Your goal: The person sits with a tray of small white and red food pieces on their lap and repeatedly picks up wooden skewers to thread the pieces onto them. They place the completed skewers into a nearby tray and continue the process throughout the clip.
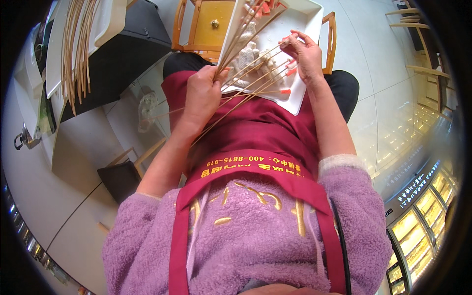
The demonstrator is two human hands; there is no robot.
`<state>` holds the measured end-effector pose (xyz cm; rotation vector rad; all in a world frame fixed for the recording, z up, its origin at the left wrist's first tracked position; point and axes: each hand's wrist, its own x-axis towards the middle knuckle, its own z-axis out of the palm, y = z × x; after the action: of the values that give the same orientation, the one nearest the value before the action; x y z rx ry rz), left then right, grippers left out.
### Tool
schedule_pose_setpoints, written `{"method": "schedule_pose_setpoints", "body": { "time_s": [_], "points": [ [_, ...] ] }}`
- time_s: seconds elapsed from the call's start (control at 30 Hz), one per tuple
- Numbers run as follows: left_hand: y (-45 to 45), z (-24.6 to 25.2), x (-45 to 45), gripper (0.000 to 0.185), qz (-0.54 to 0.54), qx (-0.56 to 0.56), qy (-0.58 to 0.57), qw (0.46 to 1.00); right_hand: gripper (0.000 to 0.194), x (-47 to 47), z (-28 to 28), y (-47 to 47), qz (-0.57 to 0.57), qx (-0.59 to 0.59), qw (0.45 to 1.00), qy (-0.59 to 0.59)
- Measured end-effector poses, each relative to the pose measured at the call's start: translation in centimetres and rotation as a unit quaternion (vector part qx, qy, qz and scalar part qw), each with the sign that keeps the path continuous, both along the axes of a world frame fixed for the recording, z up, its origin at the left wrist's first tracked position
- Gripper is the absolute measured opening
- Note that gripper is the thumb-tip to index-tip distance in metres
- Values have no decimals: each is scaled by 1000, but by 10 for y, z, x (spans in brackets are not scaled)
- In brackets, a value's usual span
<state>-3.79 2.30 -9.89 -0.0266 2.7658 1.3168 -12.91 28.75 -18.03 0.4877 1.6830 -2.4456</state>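
My left hand grips a bundle of thin wooden skewers. Some of them point up and away; others fan to the right over a white plastic tray. Red-and-white food pieces sit on the tips of several fanned skewers, one of them a red piece near the tray's front edge. Between the thumb and fingers of my right hand is a small red-and-white food piece, at the tip of a skewer. Pale, ridged food pieces lie heaped in the tray, with loose red pieces at its far end.
The tray rests at my lap, over a maroon apron. A wooden chair stands beyond it. To the left, more skewers lie on a white tray on a table with a dark side. Lit display cabinets are at right.
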Motion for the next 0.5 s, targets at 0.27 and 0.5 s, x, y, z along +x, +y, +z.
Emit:
{"method": "schedule_pose_setpoints", "body": {
  "time_s": [0.27, 0.5],
  "points": [
    [-16, 7, -6, 23, 43, -62, -9, 997, 38, -62, -23, 13, 138, 649, 720, 205],
    [-15, 13, -6, 26, 54, -12, 7, 998, 36, -107, -50, -47, 193, 603, 726, 269]
  ]
}}
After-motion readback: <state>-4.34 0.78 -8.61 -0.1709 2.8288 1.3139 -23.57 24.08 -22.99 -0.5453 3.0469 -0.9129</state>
